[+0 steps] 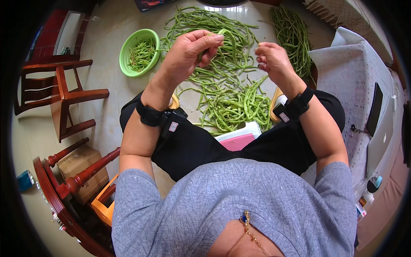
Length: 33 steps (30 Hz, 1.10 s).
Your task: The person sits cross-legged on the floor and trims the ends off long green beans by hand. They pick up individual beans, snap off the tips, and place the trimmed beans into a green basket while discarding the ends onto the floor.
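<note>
My left hand pinches a green yard-long bean between thumb and fingers. From the fingertips the bean arches over and hangs down to the right. To its right is my right hand, raised with the fingers curled together; whether something small sits in them I cannot tell. Below and beyond both hands, a large heap of long beans lies on the tiled floor. Nearer my knees is a looser pile of beans, many in shorter lengths.
A green plastic colander with short bean pieces stands at the left. Another bundle of long beans lies at the far right. A wooden chair is on the left; a cloth-covered table bearing a laptop flanks the right.
</note>
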Each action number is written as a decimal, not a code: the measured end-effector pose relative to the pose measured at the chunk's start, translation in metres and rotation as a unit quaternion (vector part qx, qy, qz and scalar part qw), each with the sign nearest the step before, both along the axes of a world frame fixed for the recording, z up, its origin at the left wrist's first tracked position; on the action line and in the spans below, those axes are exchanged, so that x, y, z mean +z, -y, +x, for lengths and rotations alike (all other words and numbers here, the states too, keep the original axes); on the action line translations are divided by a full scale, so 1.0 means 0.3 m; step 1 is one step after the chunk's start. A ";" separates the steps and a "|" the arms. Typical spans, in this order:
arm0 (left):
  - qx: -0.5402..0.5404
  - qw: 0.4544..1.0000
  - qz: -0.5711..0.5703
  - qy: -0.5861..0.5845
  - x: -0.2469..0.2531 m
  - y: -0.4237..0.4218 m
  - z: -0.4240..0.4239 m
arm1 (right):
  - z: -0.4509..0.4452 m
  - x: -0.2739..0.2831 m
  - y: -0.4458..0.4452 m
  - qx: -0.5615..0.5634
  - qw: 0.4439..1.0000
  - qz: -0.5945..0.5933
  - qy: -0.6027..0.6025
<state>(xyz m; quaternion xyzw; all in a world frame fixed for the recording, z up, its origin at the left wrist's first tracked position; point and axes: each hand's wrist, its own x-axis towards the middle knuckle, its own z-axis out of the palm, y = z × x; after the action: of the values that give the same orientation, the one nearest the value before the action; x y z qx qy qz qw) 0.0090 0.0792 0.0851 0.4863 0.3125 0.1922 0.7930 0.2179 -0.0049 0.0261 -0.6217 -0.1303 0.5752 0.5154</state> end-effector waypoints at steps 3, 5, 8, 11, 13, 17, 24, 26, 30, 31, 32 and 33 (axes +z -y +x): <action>-0.033 0.995 0.090 -0.031 0.009 0.011 -0.010 | -0.009 0.005 0.023 0.188 0.980 -0.009 -0.068; -0.080 0.988 0.115 -0.060 0.036 0.042 -0.014 | -0.006 -0.005 0.028 0.187 0.954 0.017 -0.232; -0.162 0.980 0.093 -0.067 0.036 0.081 -0.009 | -0.006 0.003 0.021 0.152 0.922 0.020 -0.356; -0.258 0.951 0.154 -0.078 0.019 0.100 -0.014 | -0.035 0.034 0.018 0.126 0.923 -0.012 -0.364; -0.265 0.953 0.125 -0.079 0.003 0.105 -0.011 | -0.035 0.031 0.014 0.131 0.934 0.011 -0.332; -0.136 0.988 0.007 -0.070 -0.066 0.128 0.023 | -0.045 0.051 0.008 0.133 0.950 0.089 -0.269; -0.011 0.996 0.014 -0.085 -0.101 0.123 0.040 | -0.026 0.031 0.013 0.099 0.964 0.113 -0.218; -0.028 0.992 0.034 -0.115 -0.095 0.118 0.040 | -0.027 0.031 0.018 0.090 0.967 0.121 -0.207; 0.006 0.985 0.081 -0.151 -0.103 0.107 0.044 | -0.050 0.036 0.024 0.072 0.970 0.143 -0.185; 0.040 0.987 0.076 -0.139 -0.109 0.104 0.047 | -0.055 0.037 0.025 0.066 0.970 0.149 -0.181; 0.074 0.987 0.070 -0.127 -0.120 0.100 0.051 | -0.060 0.038 0.026 0.061 0.970 0.162 -0.172; 0.109 0.985 0.065 -0.116 -0.128 0.093 0.054 | -0.066 0.039 0.028 0.056 0.970 0.175 -0.162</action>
<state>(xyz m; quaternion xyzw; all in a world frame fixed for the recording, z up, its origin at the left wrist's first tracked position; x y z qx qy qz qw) 0.0253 0.0514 0.0468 0.5190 0.4400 0.2394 0.6926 0.1980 -0.0133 0.0377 -0.4123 -0.1779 0.6644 0.5974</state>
